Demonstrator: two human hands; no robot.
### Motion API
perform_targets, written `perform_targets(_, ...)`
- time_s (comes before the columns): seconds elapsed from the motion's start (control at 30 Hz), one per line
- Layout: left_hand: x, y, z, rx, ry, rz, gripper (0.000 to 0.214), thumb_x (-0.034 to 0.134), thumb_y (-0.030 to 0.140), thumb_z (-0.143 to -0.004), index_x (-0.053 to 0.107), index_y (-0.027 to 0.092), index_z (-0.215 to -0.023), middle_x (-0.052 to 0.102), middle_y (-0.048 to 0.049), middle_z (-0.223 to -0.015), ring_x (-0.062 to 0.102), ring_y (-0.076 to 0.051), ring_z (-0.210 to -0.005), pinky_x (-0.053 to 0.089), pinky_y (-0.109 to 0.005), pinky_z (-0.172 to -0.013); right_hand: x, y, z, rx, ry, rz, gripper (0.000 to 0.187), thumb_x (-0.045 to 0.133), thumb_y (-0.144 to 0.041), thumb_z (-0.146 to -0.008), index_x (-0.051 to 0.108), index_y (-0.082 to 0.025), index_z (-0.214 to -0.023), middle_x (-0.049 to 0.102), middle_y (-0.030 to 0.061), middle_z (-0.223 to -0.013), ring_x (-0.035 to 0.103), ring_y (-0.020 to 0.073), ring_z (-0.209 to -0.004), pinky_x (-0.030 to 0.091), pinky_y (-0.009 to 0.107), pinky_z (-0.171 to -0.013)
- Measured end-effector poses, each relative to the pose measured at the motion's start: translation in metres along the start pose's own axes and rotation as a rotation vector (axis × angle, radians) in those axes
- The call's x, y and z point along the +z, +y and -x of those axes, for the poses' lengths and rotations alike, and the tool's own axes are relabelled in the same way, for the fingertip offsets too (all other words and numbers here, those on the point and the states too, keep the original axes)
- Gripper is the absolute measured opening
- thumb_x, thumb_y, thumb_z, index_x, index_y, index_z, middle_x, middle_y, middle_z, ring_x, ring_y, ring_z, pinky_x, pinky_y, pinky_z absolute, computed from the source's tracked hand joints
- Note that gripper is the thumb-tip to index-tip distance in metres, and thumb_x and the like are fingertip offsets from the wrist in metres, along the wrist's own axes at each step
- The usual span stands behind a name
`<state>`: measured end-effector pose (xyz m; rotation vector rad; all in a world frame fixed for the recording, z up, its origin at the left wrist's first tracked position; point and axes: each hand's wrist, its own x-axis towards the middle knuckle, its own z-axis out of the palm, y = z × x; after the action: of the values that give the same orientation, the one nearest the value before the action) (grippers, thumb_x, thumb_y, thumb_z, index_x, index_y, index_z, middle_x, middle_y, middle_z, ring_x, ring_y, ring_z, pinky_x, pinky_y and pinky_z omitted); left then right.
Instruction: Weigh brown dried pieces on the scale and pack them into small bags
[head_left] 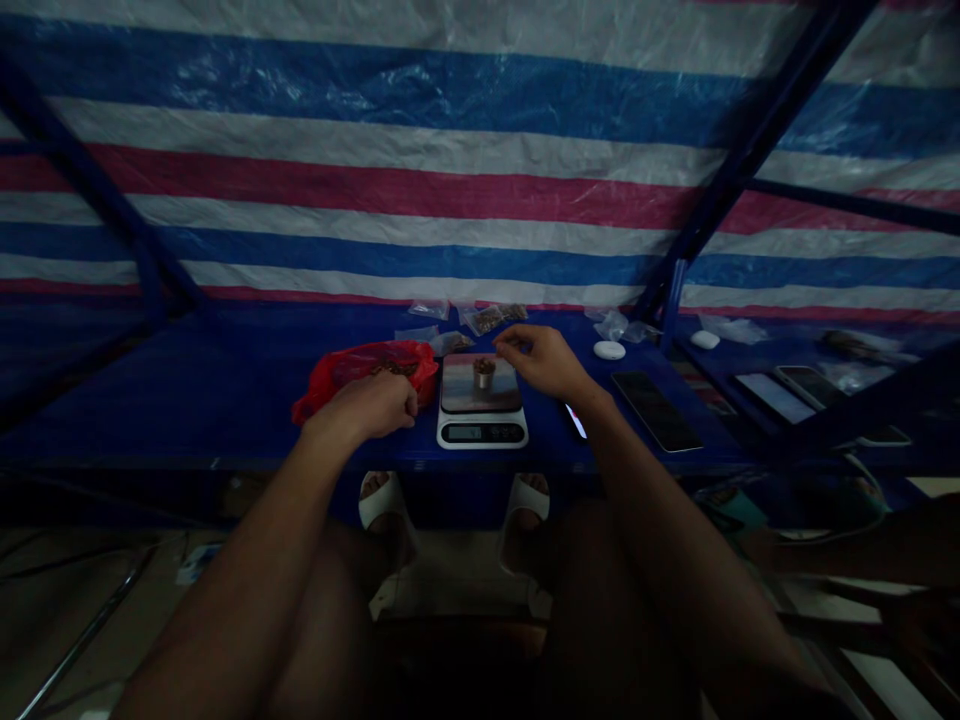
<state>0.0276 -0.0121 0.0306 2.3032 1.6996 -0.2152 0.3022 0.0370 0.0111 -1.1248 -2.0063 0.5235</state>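
Observation:
A white kitchen scale [482, 432] stands on the blue table [225, 400] in front of me, with a small metal cup [484, 373] on its platform. My right hand [544, 360] hovers just right of the cup, fingertips pinched together on something too small to make out. A red plastic bag [360, 368] holding brown bits lies left of the scale. My left hand [375, 405] rests closed at the bag's front edge, fingers curled under; what they hold is hidden.
Small clear packets [491, 318] lie behind the scale. A phone [656, 410] lies face up to the right, and a second one [576, 420] under my right wrist. A white earbud case [609, 350] sits further back. Two more phones [780, 395] lie on the neighbouring table. A striped tarpaulin hangs behind.

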Motion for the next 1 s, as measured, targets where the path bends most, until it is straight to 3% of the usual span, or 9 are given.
perform_targets(0.1, 0.0, -0.001, -0.004, 0.166, 0.136, 0.081, 0.022, 0.061, 0.026, -0.092, 0.083, 0.027, -0.094, 0.083, -0.0025, -0.099, 0.075, -0.022, -0.088, 0.053, -0.03, -0.075, 0.0, 0.001, 0.0, 0.0, 0.001, -0.005, 0.019, 0.061, -0.023, -0.094, 0.079, -0.015, -0.097, 0.081, 0.0094, -0.099, 0.072, 0.0219, -0.088, 0.054, 0.035, -0.083)
perform_targets(0.2, 0.001, 0.008, -0.014, 0.33, 0.39, 0.222, 0.024, 0.061, 0.029, -0.095, 0.082, 0.025, -0.104, 0.082, -0.0041, -0.107, 0.075, -0.023, -0.096, 0.054, -0.032, -0.085, 0.0, 0.003, -0.001, 0.004, 0.013, -0.004, 0.019, 0.062, -0.022, -0.093, 0.079, -0.015, -0.097, 0.081, 0.0091, -0.099, 0.072, 0.0221, -0.089, 0.054, 0.035, -0.084)
perform_targets(0.33, 0.002, 0.03, -0.029, 0.414, 0.585, 0.404, 0.026, 0.061, 0.025, -0.095, 0.081, 0.022, -0.11, 0.081, -0.0045, -0.11, 0.074, -0.022, -0.102, 0.055, -0.034, -0.093, 0.0, 0.006, -0.001, 0.013, 0.01, -0.011, 0.019, 0.061, -0.022, -0.093, 0.079, -0.015, -0.097, 0.081, 0.009, -0.099, 0.073, 0.0224, -0.09, 0.054, 0.035, -0.084)
perform_targets(0.53, 0.003, 0.05, -0.047, 0.416, 0.634, 0.48, 0.021, 0.063, 0.018, -0.094, 0.082, 0.02, -0.104, 0.082, -0.0048, -0.103, 0.074, -0.021, -0.096, 0.055, -0.033, -0.087, -0.001, 0.006, 0.0, 0.006, 0.005, -0.018, 0.017, 0.061, -0.02, -0.092, 0.078, -0.015, -0.094, 0.081, 0.0085, -0.097, 0.073, 0.0218, -0.089, 0.054, 0.033, -0.082)
perform_targets(1.0, 0.012, 0.042, -0.059, 0.462, 0.638, 0.35, 0.024, 0.06, 0.023, -0.098, 0.082, 0.022, -0.106, 0.076, -0.0067, -0.119, 0.072, -0.023, -0.109, 0.056, -0.037, -0.098, -0.003, 0.005, 0.002, 0.015, 0.017, -0.025, 0.017, 0.062, -0.019, -0.092, 0.078, -0.016, -0.094, 0.081, 0.0075, -0.097, 0.072, 0.0211, -0.089, 0.054, 0.034, -0.084)
